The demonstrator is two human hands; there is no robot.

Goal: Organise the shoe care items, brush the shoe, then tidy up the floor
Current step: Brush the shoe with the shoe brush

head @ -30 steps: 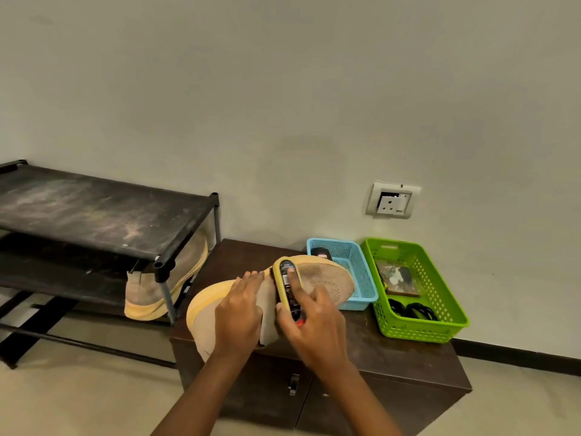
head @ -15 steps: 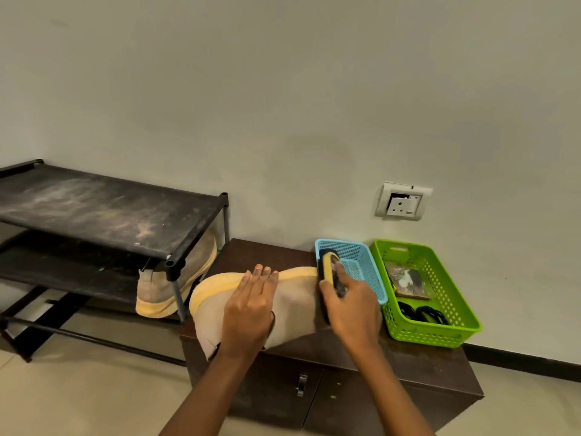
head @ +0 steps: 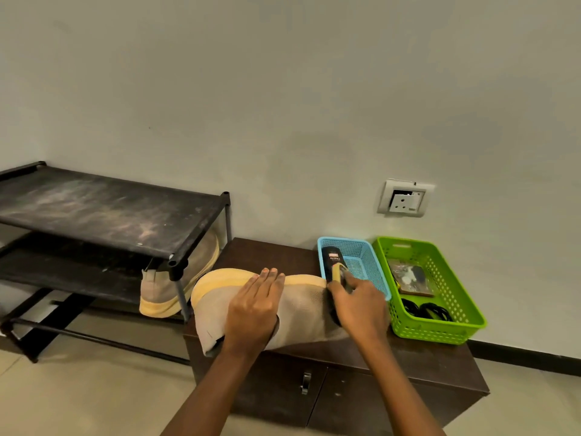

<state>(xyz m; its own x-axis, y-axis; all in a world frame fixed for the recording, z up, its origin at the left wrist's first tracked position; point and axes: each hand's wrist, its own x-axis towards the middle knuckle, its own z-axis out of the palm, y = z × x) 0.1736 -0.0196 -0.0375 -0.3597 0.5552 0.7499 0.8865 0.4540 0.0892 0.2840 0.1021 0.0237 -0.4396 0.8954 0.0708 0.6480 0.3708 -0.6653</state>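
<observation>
A beige shoe [head: 301, 313] with a yellow sole lies on its side on the dark brown cabinet [head: 270, 253]. My left hand [head: 254, 309] rests flat on its middle, fingers straight. My right hand [head: 358, 306] grips a yellow-edged shoe brush [head: 338, 273] at the shoe's toe end, right beside the blue basket [head: 361, 262]. A black polish bottle [head: 332, 258] lies in the blue basket just beyond the brush.
A green basket [head: 462, 313] on the cabinet's right holds a small packet and black laces. A black shoe rack [head: 103, 215] stands to the left, with a second beige shoe [head: 176, 284] on its lower shelf. A wall socket [head: 405, 198] is above the baskets.
The shoe has been turned from sole-up to lying on its side. My right hand has moved the brush from the shoe's middle to its toe end by the blue basket.
</observation>
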